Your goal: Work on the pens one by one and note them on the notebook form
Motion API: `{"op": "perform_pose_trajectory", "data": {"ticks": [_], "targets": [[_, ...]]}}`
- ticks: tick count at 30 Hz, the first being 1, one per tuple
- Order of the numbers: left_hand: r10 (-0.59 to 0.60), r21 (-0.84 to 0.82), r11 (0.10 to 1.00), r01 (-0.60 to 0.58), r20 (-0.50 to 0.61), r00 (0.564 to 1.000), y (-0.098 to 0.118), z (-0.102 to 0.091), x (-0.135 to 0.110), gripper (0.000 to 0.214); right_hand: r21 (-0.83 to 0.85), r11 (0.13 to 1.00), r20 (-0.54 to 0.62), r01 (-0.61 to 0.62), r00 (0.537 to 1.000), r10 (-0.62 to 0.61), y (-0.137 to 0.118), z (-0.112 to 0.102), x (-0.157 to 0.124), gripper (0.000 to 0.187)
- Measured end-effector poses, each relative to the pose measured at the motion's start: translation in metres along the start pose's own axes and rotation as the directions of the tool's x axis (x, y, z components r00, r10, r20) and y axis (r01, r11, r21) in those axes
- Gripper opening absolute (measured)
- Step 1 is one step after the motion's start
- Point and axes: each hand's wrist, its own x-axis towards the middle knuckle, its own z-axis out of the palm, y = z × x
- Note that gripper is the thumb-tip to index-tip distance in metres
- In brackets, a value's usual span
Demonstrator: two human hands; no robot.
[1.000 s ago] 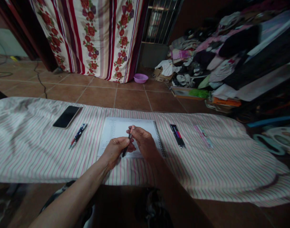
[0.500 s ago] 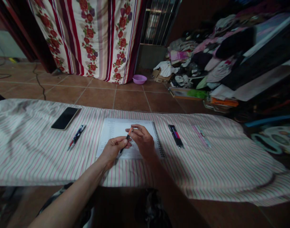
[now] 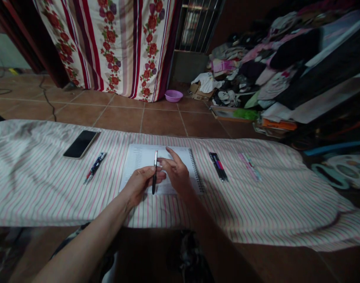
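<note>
Hands at work over a cloth-covered bench [image 3: 274, 208], head view. The left hand [image 3: 142, 179] grips a pen [image 3: 155, 175], black with a silvery upper end, running nearly straight up the view above a spiral notebook [image 3: 135, 159]. The right hand [image 3: 177, 171], index finger extended, lies just beside the pen; in this dim light, contact between them cannot be made out. Left of the notebook: patterned pens [image 3: 95, 168] and, farther out, a phone [image 3: 81, 144], dark screen up. Right: black pens [image 3: 218, 167], then pale pens [image 3: 250, 167]. Background: floral curtain [image 3: 125, 47], lilac basin [image 3: 173, 96] on the tiled floor [image 3: 118, 120], heaped clothes [image 3: 258, 70].
</note>
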Motion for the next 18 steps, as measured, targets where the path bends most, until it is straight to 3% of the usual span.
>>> {"op": "perform_pose_trajectory", "data": {"ticks": [11,18], "targets": [[-0.019,-0.178,0.984,0.001,-0.1,0.995,0.017,-0.005,0.003,0.018,-0.021,1.0,-0.005,-0.012,1.0,0.012,0.006,0.003,0.0,0.025],[-0.043,-0.293,0.956,0.024,-0.059,0.997,0.018,-0.012,0.007,0.017,-0.005,0.997,-0.031,-0.073,0.997,0.073,0.004,0.003,0.001,0.018]]}}
